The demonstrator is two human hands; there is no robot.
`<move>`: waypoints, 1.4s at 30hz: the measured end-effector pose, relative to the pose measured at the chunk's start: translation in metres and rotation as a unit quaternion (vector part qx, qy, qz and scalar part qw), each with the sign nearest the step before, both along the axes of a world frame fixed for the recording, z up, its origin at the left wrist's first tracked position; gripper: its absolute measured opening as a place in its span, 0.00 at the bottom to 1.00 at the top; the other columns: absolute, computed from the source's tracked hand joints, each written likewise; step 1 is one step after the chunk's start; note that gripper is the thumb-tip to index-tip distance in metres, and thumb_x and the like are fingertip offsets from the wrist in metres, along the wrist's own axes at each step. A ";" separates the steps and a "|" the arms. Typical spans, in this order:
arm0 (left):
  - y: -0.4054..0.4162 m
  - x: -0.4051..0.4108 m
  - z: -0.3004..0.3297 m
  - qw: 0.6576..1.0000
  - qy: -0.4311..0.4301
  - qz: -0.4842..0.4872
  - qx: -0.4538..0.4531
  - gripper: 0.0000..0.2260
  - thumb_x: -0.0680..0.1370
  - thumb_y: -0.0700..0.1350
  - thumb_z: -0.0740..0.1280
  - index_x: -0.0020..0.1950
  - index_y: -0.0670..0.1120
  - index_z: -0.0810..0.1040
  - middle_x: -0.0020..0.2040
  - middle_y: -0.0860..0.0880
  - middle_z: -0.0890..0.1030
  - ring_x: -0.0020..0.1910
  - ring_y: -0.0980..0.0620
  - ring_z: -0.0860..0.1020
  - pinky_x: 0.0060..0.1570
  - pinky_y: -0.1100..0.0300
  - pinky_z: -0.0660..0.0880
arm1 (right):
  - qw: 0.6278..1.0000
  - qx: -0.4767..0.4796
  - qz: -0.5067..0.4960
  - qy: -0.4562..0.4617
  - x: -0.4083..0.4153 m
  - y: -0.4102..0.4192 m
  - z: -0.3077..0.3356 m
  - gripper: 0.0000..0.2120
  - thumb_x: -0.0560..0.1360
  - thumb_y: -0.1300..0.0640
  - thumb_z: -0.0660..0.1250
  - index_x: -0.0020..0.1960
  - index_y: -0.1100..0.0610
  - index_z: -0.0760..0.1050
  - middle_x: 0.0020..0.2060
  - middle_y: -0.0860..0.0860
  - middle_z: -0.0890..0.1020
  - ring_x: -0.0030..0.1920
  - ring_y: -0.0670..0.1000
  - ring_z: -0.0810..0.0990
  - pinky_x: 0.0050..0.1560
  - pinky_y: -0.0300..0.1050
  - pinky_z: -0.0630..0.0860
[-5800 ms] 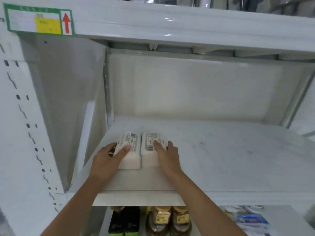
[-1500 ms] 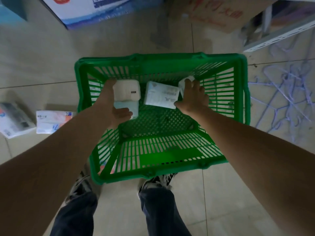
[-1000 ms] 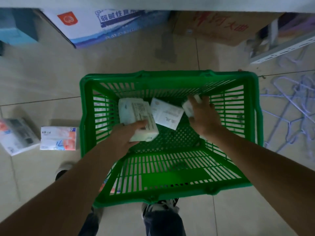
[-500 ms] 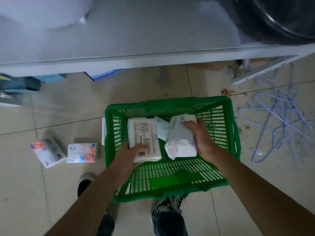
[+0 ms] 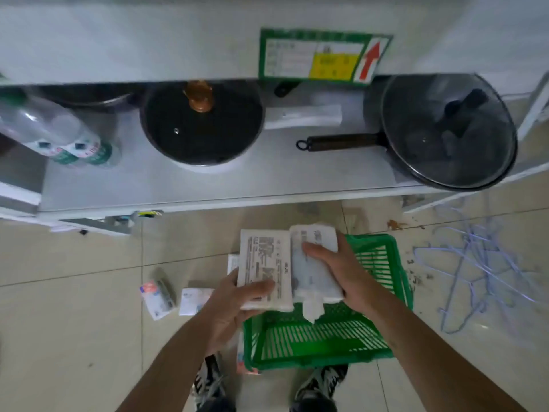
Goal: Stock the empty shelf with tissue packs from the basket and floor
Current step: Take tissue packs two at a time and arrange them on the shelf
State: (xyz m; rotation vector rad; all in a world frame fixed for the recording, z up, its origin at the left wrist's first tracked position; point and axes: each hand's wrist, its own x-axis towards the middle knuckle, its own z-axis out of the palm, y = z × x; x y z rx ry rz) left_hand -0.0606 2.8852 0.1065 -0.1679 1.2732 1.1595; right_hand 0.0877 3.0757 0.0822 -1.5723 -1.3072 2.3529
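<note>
Tissue packs: left hand (image 5: pixel 234 301) grip closed on printed pack (image 5: pixel 264 269), right hand (image 5: pixel 341 275) grip closed on plain pack (image 5: pixel 312 281); both touching, above green basket (image 5: pixel 320 337).

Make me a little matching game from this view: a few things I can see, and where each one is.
Things:
1. basket
2. pan
3. printed pack
4. hangers

Places:
A. on the shelf
B. in the left hand
C. loose on the floor, right side
D. on the floor under the hands

Pairs: 1-D, 2-A, 3-B, 4-C
</note>
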 end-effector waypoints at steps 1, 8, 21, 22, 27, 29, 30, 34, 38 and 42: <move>-0.003 -0.006 0.017 1.000 0.002 0.002 0.008 0.24 0.67 0.36 0.78 0.62 0.38 0.80 0.58 0.37 0.86 0.55 0.40 0.86 0.49 0.52 0.84 | 1.000 0.008 0.002 0.003 -0.004 -0.002 0.015 0.31 0.69 0.55 0.81 0.68 0.54 0.72 0.58 0.59 0.86 0.55 0.61 0.87 0.52 0.64 0.85; -0.025 -0.045 0.148 0.998 0.054 -0.026 0.023 0.34 0.60 0.43 0.83 0.64 0.38 0.78 0.56 0.38 0.86 0.51 0.44 0.87 0.42 0.57 0.82 | 0.998 0.056 0.014 0.012 -0.026 -0.004 0.147 0.40 0.56 0.42 0.87 0.64 0.47 0.75 0.52 0.52 0.89 0.50 0.56 0.90 0.44 0.54 0.86; -0.087 -0.081 0.373 0.992 0.098 -0.027 0.081 0.29 0.68 0.38 0.79 0.65 0.34 0.74 0.57 0.36 0.86 0.57 0.37 0.85 0.57 0.47 0.82 | 0.982 0.153 0.097 0.062 -0.060 -0.003 0.404 0.34 0.62 0.51 0.85 0.65 0.49 0.76 0.54 0.54 0.87 0.51 0.58 0.88 0.50 0.60 0.86; -0.087 -0.084 0.394 0.990 0.107 -0.024 0.086 0.27 0.68 0.38 0.79 0.65 0.35 0.75 0.56 0.37 0.86 0.56 0.39 0.85 0.55 0.50 0.83 | 0.979 0.163 0.105 0.069 -0.067 -0.006 0.424 0.31 0.66 0.54 0.83 0.66 0.50 0.75 0.56 0.56 0.86 0.53 0.61 0.87 0.54 0.63 0.85; -0.091 -0.094 0.480 0.983 0.142 0.032 0.109 0.24 0.72 0.41 0.78 0.67 0.41 0.78 0.60 0.40 0.86 0.58 0.42 0.85 0.49 0.54 0.84 | 0.965 0.190 0.131 0.121 -0.101 -0.029 0.509 0.29 0.71 0.56 0.80 0.69 0.57 0.75 0.59 0.60 0.85 0.58 0.64 0.85 0.59 0.67 0.82; -0.094 -0.101 0.506 0.980 0.154 0.054 0.117 0.26 0.71 0.42 0.79 0.67 0.41 0.79 0.61 0.41 0.86 0.59 0.42 0.85 0.51 0.50 0.84 | 0.961 0.193 0.137 0.141 -0.111 -0.035 0.533 0.31 0.69 0.57 0.80 0.70 0.59 0.74 0.60 0.61 0.85 0.59 0.64 0.85 0.59 0.65 0.82; -0.096 -0.104 0.520 0.978 0.161 0.063 0.121 0.26 0.71 0.43 0.79 0.67 0.42 0.79 0.61 0.41 0.86 0.59 0.43 0.85 0.52 0.50 0.84 | 0.960 0.192 0.138 0.150 -0.116 -0.038 0.545 0.33 0.70 0.57 0.80 0.71 0.60 0.73 0.61 0.61 0.84 0.60 0.64 0.85 0.58 0.63 0.83; -0.102 -0.117 0.569 0.970 0.187 0.080 0.136 0.26 0.71 0.42 0.79 0.67 0.41 0.78 0.59 0.41 0.86 0.56 0.43 0.86 0.46 0.52 0.85 | 0.951 0.226 0.132 0.167 -0.134 -0.046 0.593 0.32 0.72 0.57 0.80 0.72 0.57 0.71 0.61 0.58 0.85 0.57 0.58 0.87 0.49 0.53 0.85; -0.110 -0.130 0.610 0.957 0.219 0.078 0.176 0.25 0.70 0.42 0.80 0.66 0.42 0.80 0.61 0.41 0.85 0.59 0.41 0.85 0.55 0.46 0.83 | 0.944 0.243 0.127 0.182 -0.150 -0.051 0.640 0.30 0.72 0.57 0.80 0.70 0.57 0.73 0.59 0.57 0.86 0.56 0.59 0.87 0.48 0.52 0.85; -0.119 -0.150 0.644 0.942 0.237 0.074 0.227 0.31 0.66 0.44 0.81 0.68 0.42 0.78 0.63 0.40 0.84 0.61 0.41 0.84 0.58 0.45 0.82 | 0.936 0.236 0.146 0.215 -0.165 -0.059 0.682 0.26 0.72 0.58 0.80 0.66 0.55 0.75 0.52 0.55 0.89 0.45 0.53 0.90 0.37 0.47 0.85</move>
